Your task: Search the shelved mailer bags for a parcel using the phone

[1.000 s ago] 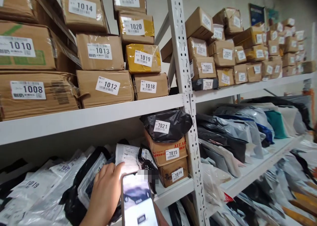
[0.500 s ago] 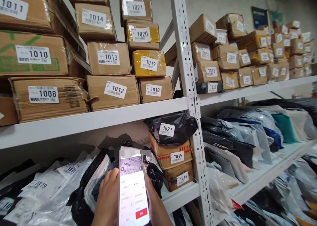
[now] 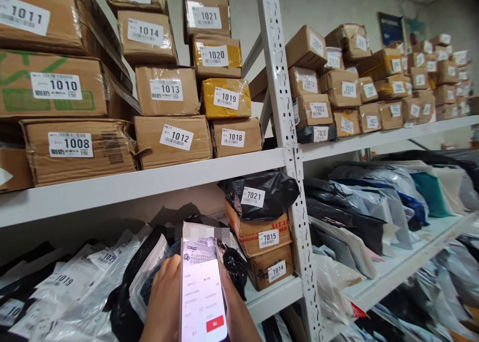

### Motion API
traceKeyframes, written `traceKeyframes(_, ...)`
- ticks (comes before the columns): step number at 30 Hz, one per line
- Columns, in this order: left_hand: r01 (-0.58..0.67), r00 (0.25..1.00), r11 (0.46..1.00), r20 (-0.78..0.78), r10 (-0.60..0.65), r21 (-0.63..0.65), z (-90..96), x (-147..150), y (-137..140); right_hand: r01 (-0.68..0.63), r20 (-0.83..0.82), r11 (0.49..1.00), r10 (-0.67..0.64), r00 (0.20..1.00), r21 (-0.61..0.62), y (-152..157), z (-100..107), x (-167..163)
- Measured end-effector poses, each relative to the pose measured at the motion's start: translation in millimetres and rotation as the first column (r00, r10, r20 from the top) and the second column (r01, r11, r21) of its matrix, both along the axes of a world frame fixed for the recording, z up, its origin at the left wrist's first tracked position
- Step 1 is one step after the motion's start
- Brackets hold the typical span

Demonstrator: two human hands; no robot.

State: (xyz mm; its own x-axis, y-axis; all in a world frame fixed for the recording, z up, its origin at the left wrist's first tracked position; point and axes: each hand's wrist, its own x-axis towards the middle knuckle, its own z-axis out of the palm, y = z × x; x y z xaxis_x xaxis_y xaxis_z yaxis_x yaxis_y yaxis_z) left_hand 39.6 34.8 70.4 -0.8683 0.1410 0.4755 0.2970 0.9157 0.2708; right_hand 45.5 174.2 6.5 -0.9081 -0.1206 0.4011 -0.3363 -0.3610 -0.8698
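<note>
While the view has barely shifted since a moment ago, both hands stay wrapped around the phone (image 3: 202,292), left hand (image 3: 164,304) and right hand (image 3: 234,309), low before the bags (image 3: 75,287); boxes (image 3: 267,254) crowd its right edge.

Both hands are showing up bare here, no gloves, rings or watch on the left hand (image 3: 164,302) or the right hand (image 3: 234,307). Wrists are looking sleeveless too, though the frame's cutting them off low, so hard to say.
</note>
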Motion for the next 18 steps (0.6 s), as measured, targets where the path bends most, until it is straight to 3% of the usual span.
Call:
traceKeyframes(3, -0.011, 1.0, 0.999, 0.005, 0.011, -0.036, -0.6, -1, -1, -0.123, 0.034, 0.986, 0.127, 0.991, -0.112, -2, 9, 8)
traceKeyframes(6, -0.021, 1.0, 0.994, 0.01, 0.022, -0.111, -1.6, -3, -1, -0.324, 0.045, 0.878, 0.362, 0.931, -0.353, -2, 24, 22)
traceKeyframes(10, -0.05, 0.998, 0.981, 0.013, 0.053, -0.187, 1.5, 0, 2, -0.413, 0.036, 0.836, 0.455, 0.89, -0.36, 1, 34, 40)
traceKeyframes(14, -0.096, 0.993, 0.975, 0.042, 0.107, -0.202, 7.8, 5, 6, -0.452, -0.068, 0.778, 0.472, 0.879, -0.436, 3, 23, 44)
traceKeyframes(16, -0.118, 0.991, 0.971, 0.031, 0.127, -0.207, 10.3, 5, 7, -0.399, -0.078, 0.805, 0.409, 0.909, -0.44, 4, 13, 42)
traceKeyframes(18, -0.115, 0.992, 0.964, 0.02, 0.123, -0.238, 13.2, -1, 7, -0.291, -0.028, 0.863, 0.307, 0.951, -0.413, 8, 0, 42)
